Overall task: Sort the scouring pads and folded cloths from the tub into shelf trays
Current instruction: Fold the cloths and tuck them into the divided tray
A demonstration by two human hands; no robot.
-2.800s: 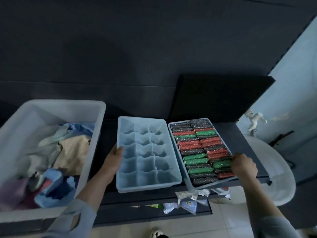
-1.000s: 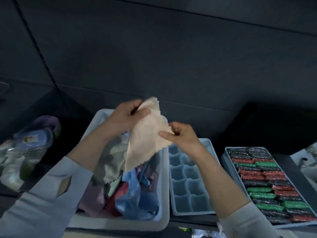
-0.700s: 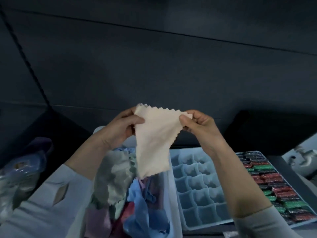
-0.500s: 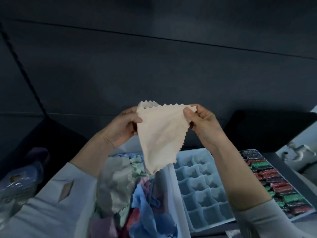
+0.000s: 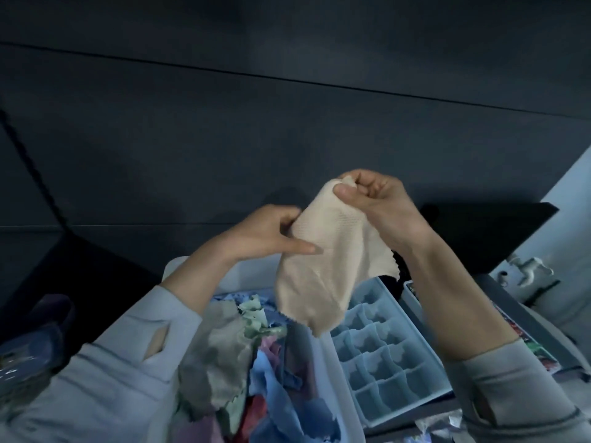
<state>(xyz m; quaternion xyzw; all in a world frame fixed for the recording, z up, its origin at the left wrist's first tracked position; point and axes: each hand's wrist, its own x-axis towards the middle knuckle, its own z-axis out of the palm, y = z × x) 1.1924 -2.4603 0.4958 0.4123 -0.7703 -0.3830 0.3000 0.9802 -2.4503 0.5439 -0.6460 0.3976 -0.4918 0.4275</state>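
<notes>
Two hands hold one beige cloth in the middle of the frame, above the tub and the trays. The right hand, upper right of centre, pinches the cloth's top edge between thumb and curled fingers, its grip tight on a bunched corner. The left hand, lower and to the left, holds the cloth's left side with its fingers behind the fabric and the thumb lying across the front. Half a second ago the cloth was stretched flat between the two hands as a downward-pointing triangle, zigzag edge on top — now it is gathered and doubled into a longer, rounded fold that hangs toward the lower centre, and the right hand has risen above the left. The white tub sits at the bottom of the frame, left of centre, with a heap of loose cloths in grey, pale green, blue and pink. Just right of it lies the pale blue divided tray, its compartments bare where they show; the hanging cloth covers its upper left corner in this view. Further right, mostly hidden behind the right forearm, a sliver of the tray of scouring pads shows at the right edge — red and green pads, blurred.
</notes>
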